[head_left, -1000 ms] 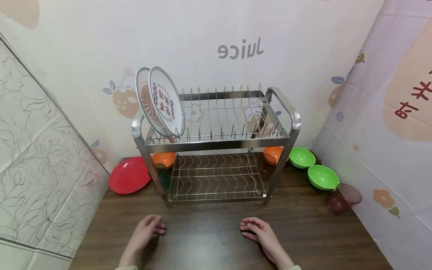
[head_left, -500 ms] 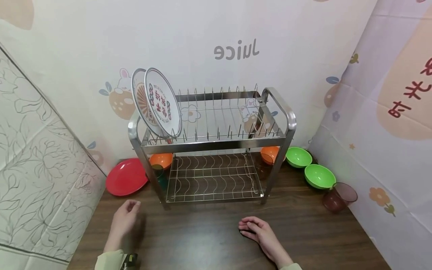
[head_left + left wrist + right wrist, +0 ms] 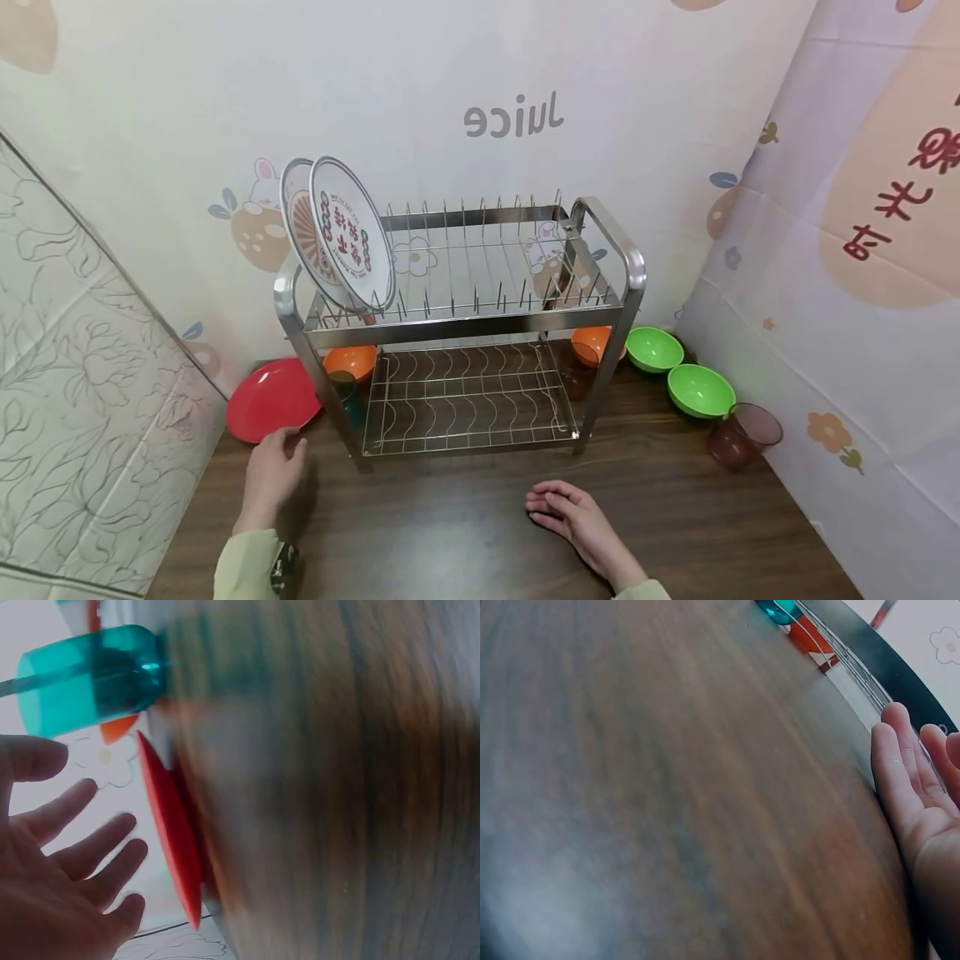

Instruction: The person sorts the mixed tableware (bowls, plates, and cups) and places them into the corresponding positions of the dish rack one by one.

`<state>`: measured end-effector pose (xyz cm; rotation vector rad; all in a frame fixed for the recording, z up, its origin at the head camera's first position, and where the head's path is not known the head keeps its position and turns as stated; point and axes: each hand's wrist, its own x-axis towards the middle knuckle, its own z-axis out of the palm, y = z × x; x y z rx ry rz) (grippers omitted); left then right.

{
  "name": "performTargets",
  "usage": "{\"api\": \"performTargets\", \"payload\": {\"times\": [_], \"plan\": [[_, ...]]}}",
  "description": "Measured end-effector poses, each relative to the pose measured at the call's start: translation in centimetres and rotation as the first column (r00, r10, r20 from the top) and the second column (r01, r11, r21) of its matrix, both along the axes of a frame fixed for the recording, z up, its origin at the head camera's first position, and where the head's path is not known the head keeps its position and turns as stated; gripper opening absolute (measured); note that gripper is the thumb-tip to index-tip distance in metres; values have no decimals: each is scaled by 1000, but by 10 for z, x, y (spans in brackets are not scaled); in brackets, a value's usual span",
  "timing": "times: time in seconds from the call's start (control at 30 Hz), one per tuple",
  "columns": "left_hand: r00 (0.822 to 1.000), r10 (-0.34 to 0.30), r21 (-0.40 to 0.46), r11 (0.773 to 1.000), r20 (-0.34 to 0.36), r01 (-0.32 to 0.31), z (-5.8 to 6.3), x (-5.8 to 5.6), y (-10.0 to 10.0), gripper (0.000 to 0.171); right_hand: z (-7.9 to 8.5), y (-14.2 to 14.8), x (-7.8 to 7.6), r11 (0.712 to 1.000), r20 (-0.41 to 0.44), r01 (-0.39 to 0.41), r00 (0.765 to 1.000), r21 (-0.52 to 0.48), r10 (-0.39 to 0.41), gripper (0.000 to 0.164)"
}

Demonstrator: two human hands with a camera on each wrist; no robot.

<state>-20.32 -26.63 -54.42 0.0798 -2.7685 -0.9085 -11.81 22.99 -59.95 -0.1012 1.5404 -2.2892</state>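
Observation:
My left hand (image 3: pixel 272 472) is above the table's left side, its fingertips close to the near edge of a red plate (image 3: pixel 272 402). The left wrist view shows its fingers spread, with nothing between them, the red plate (image 3: pixel 171 832) and a teal cup (image 3: pixel 90 681) beyond them. My right hand (image 3: pixel 573 517) rests on the table at the right, fingers loosely bent, holding nothing. Two white patterned plates (image 3: pixel 352 242) lean in the left end of the upper tier of a metal dish rack (image 3: pixel 465 323).
The teal cup (image 3: pixel 349 400) stands by the rack's left leg. Orange bowls (image 3: pixel 351 362) sit behind both ends of the rack. On the right are two green bowls (image 3: pixel 701 390) and a purple tumbler (image 3: pixel 742 435). Walls close off the back and sides.
My left hand has moved left and forward, from the table's front toward the red plate, its fingers opening. The right hand has stayed on the table. The head view has shifted slightly.

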Motion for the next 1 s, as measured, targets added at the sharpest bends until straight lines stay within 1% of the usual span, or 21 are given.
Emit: {"api": "performTargets", "payload": {"times": [0.1,0.2,0.23,0.37,0.47,0.7,0.87,0.93,1.0], "plan": [[999,-29,-55,998,26,31,-6,-4,-2,36,0,0,0,1000,16,-3,1000,-7,3,42],[998,-35,-68,997,60,39,-10,-7,-4,38,-1,1,-1,1000,32,-10,999,-19,11,41],[998,-36,-75,996,60,41,-11,-7,-4,38,-1,1,-1,1000,35,-13,999,-24,14,40],[999,-46,-138,989,25,49,-11,-11,-5,37,-1,3,-2,999,47,-22,999,-38,24,37],[998,-49,-173,984,26,53,-8,-13,-5,37,-1,4,-2,999,56,-25,998,-44,27,36],[995,-20,-178,983,98,37,-7,-13,-4,37,-2,4,0,999,64,-21,998,-45,24,37],[995,1,-170,985,99,16,-8,-13,-4,37,-3,5,0,999,55,-19,998,-50,21,37],[994,0,-179,984,112,20,-10,-13,-4,39,-4,5,-1,998,48,-19,999,-54,22,36],[989,-5,-195,980,150,34,-11,-12,-5,43,-4,5,-1,998,39,-20,999,-57,23,36]]}}
